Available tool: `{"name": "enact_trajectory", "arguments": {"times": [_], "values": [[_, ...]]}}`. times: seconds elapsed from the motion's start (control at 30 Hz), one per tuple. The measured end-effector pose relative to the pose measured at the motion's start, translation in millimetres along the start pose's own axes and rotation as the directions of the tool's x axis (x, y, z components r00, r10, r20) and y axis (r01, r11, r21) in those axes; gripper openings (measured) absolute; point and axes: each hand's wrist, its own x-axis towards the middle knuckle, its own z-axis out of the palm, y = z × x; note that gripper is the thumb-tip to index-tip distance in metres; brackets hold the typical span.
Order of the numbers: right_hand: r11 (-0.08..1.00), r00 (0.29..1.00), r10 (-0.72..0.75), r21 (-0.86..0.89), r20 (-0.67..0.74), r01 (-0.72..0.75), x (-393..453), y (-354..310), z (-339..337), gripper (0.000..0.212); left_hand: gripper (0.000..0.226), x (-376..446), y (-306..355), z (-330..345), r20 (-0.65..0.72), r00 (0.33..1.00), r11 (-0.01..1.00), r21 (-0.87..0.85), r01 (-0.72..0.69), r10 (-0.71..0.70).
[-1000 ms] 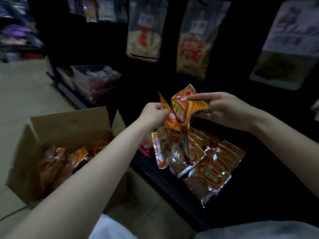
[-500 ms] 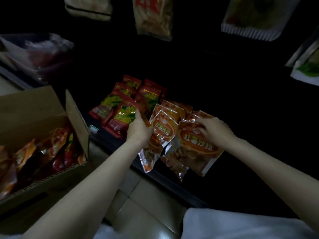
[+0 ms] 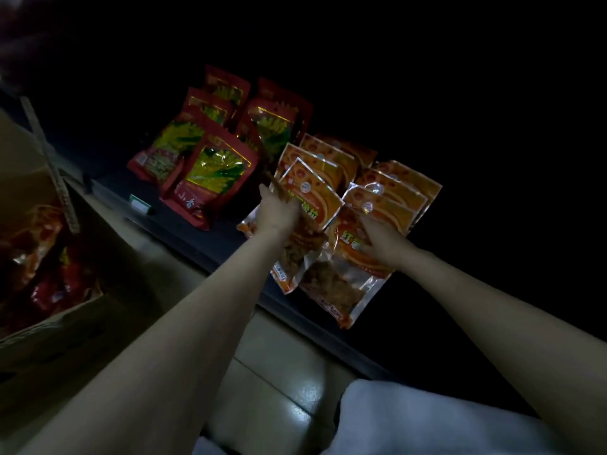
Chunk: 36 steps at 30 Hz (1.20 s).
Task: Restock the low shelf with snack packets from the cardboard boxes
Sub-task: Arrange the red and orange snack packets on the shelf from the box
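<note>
Your left hand [image 3: 277, 213] still gripping orange snack packets [image 3: 312, 195], right hand [image 3: 381, 243] now flat, pressing front orange packet [image 3: 348, 267] on the low shelf [image 3: 210, 244].

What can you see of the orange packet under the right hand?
The orange packet is a glossy plastic pouch: orange printed top with red characters, clear lower window showing brownish, lumpy contents. It lies flat and tilted at the front of the low shelf, its bottom corner overhanging the shelf edge. The right hand presses on its orange part with fingers spread. It overlaps the orange packets behind it, and its left edge meets the packet gripped by the left hand.
</note>
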Motion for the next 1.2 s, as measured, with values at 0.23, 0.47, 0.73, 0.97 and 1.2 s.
{"name": "enact_trajectory", "arguments": {"times": [0.23, 0.47, 0.73, 0.97, 1.2], "values": [[0.997, 0.984, 0.067, -0.022, -0.167, -0.072, -5.9, 13.5, 32.4, 0.085, 0.067, -0.1, -76.4, 4.0, 0.516, 0.856, 0.510, 0.737, -0.444, -0.001], [0.934, 0.966, -0.049, -0.354, -0.253, -0.045, -24.2, -1.3, 73.5, 0.089, 0.069, 0.8, -118.9, -5.6, 0.359, 0.933, -0.009, 0.933, -0.359, 0.032], [0.984, 0.991, 0.046, -0.174, 0.123, -0.024, -12.0, -16.8, 99.3, 0.095, 0.070, 13.6, -119.6, -12.5, 0.464, 0.883, -0.290, 0.856, -0.428, 0.066], [0.968, 0.987, 0.109, -0.240, 0.116, -0.078, 6.4, -18.7, 87.4, 0.097, 0.075, 18.0, -99.6, -8.3, 0.346, 0.937, 0.078, 0.934, -0.350, 0.054], [0.983, 0.981, 0.144, -0.130, 0.127, -0.128, -12.2, -58.5, 47.5, 0.084, 0.068, -10.4, -58.3, -69.2, 0.243, 0.964, 0.061, 0.966, -0.251, 0.111]]}}
